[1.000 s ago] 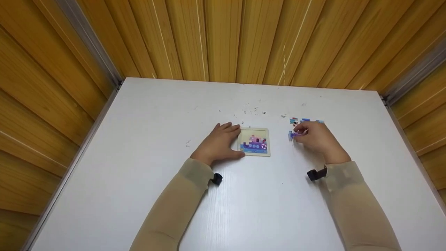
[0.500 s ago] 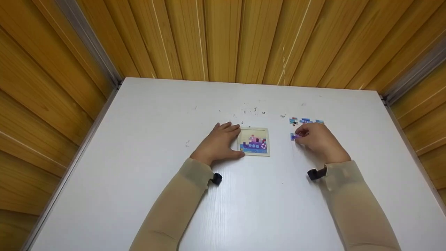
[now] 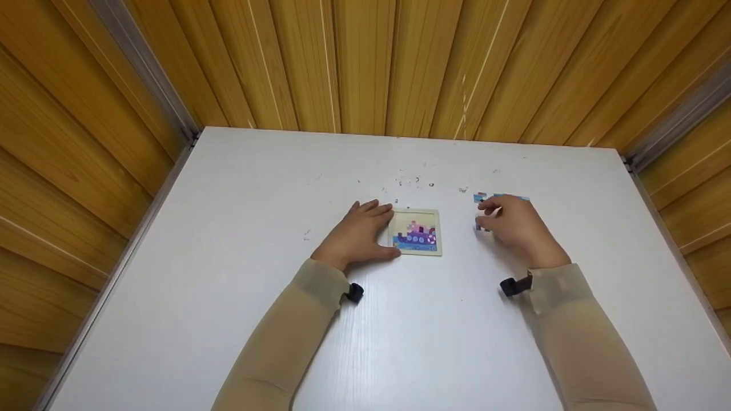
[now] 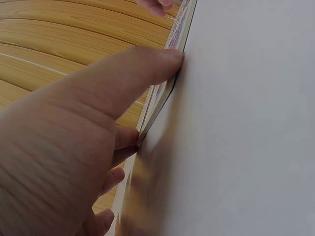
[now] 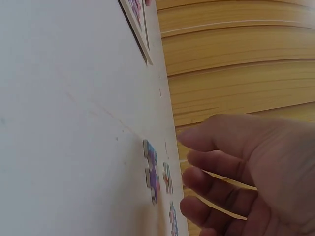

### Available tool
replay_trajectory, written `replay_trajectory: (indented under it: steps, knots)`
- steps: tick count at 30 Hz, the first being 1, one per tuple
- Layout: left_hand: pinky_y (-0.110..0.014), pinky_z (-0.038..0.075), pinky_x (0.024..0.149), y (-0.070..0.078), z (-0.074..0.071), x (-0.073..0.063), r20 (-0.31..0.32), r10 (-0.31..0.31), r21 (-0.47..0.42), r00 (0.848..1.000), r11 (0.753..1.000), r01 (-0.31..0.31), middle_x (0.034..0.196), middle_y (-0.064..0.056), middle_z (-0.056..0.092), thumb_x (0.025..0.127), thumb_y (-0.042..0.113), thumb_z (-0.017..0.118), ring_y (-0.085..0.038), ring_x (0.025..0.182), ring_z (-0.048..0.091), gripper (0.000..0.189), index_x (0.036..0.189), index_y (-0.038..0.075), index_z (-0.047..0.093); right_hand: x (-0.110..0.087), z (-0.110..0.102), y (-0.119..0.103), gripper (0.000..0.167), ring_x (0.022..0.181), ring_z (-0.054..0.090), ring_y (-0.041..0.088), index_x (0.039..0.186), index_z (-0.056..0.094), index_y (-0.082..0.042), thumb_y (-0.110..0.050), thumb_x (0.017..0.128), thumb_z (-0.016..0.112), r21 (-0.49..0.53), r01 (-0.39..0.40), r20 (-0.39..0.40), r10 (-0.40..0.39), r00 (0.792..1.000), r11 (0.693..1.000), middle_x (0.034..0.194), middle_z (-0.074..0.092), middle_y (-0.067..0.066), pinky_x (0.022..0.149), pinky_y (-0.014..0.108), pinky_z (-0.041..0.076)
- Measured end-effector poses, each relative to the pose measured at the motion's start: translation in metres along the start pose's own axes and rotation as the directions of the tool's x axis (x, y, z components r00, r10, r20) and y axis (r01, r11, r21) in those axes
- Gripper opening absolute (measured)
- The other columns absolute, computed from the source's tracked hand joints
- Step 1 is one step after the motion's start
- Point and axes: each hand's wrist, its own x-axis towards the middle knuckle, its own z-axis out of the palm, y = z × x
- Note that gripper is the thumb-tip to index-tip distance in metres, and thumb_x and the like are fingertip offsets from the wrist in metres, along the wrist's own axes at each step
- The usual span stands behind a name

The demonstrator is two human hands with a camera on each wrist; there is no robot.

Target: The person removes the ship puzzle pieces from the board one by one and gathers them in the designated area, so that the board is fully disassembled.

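Observation:
My left hand (image 3: 357, 237) holds the left side of a square jigsaw tray (image 3: 440, 228), thumb at its lower edge and fingers near its upper left corner. A pink and purple boat picture fills the tray's lower part; pale backing shows above. In the left wrist view the thumb (image 4: 162, 64) presses on the tray's rim. My right hand (image 3: 517, 228) hovers over loose pieces, its fingers loosely bent and nothing between them. Below it, a purple jigsaw piece (image 5: 151, 169) lies on the table, apart from the fingertips. In the head view the hand mostly hides this piece.
More loose jigsaw pieces (image 3: 480, 198) lie behind the right hand, partly covered by it. Dark scuff marks (image 3: 417, 180) dot the white table (image 3: 257, 188) beyond the tray. Yellow wood-look panels (image 3: 365, 68) rise at the back and sides.
The right hand has let go of the purple piece, now lying on the table, and its thumb and fingers have spread and lifted slightly. The left hand and tray stay put.

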Motion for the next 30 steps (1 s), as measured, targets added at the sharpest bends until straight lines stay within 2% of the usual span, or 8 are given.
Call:
replay_trajectory:
  steps: [5,9,15,21,25,30]
  knots:
    - [-0.051,0.006,0.149,0.001,0.002,0.003,-0.006,0.005,0.003,1.000,1.000,-0.005,0.186,0.003,0.039,0.094,0.063,0.084,-0.027,0.178,0.024,0.102,0.176,0.017,0.043,-0.002,0.008,-0.015,0.040,0.114,0.066,0.034,0.140,0.074,-0.001,-0.024,0.107,0.076,0.041,0.109,-0.053,-0.107,0.993,0.993,0.132,0.074,0.022,0.093,0.035,0.054]
    - [-0.051,0.005,0.149,0.004,0.005,0.006,0.005,0.013,-0.007,1.000,1.000,-0.013,0.187,0.004,0.037,0.094,0.064,0.084,-0.027,0.179,0.022,0.103,0.176,0.017,0.042,-0.006,0.018,-0.028,0.041,0.121,0.065,0.035,0.143,0.073,-0.003,-0.024,0.108,0.075,0.080,0.119,-0.043,-0.116,0.992,0.990,0.134,0.073,0.019,0.101,0.041,0.054]
    - [-0.050,0.006,0.149,0.007,0.007,0.008,0.001,0.016,-0.005,1.000,1.000,-0.016,0.187,0.005,0.036,0.092,0.064,0.085,-0.027,0.179,0.022,0.104,0.176,0.018,0.043,-0.009,0.032,-0.051,0.041,0.120,0.068,0.035,0.144,0.073,-0.002,-0.023,0.108,0.075,0.127,0.165,-0.020,-0.163,0.986,0.978,0.136,0.074,0.019,0.100,0.041,0.057]
    - [-0.050,0.007,0.149,0.008,0.008,0.011,-0.008,0.024,-0.009,1.000,1.000,-0.024,0.186,0.006,0.036,0.092,0.064,0.084,-0.027,0.179,0.023,0.104,0.176,0.019,0.044,-0.006,0.047,-0.063,0.044,0.118,0.066,0.031,0.146,0.073,-0.005,-0.027,0.108,0.076,0.182,0.150,0.023,-0.157,0.987,0.972,0.134,0.075,0.016,0.097,0.036,0.055]
    - [-0.051,0.007,0.149,0.008,0.008,0.011,-0.008,0.037,0.001,0.999,0.999,-0.037,0.186,0.007,0.037,0.092,0.064,0.084,-0.027,0.178,0.024,0.103,0.175,0.019,0.044,-0.005,0.057,-0.061,0.044,0.116,0.065,0.029,0.146,0.073,-0.007,-0.027,0.108,0.076,0.200,0.129,0.053,-0.142,0.988,0.971,0.132,0.075,0.016,0.095,0.033,0.054]
    - [-0.052,0.009,0.149,0.007,0.008,0.011,-0.017,0.055,0.008,0.998,0.998,-0.054,0.185,0.007,0.039,0.092,0.064,0.084,-0.027,0.178,0.025,0.101,0.174,0.018,0.047,-0.004,0.066,-0.058,0.043,0.116,0.067,0.029,0.146,0.074,-0.004,-0.021,0.106,0.078,0.229,0.122,0.059,-0.139,0.988,0.966,0.130,0.076,0.017,0.099,0.034,0.055]
